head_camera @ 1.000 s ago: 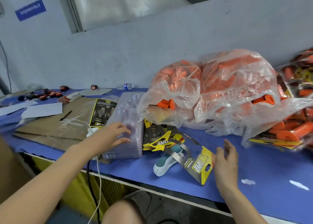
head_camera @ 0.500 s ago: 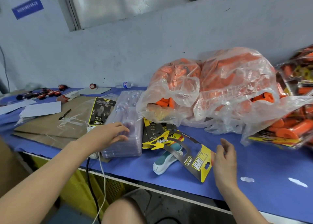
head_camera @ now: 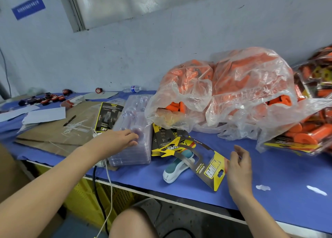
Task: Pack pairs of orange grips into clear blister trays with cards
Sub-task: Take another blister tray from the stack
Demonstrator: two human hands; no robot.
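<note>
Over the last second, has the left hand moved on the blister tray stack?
No. The left hand stays on the blister tray stack, fingertips just short of its right edge.

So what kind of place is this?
Probably a small factory packing bench: big bags of grips, a stack of trays and printed cards lie on a blue table.
</note>
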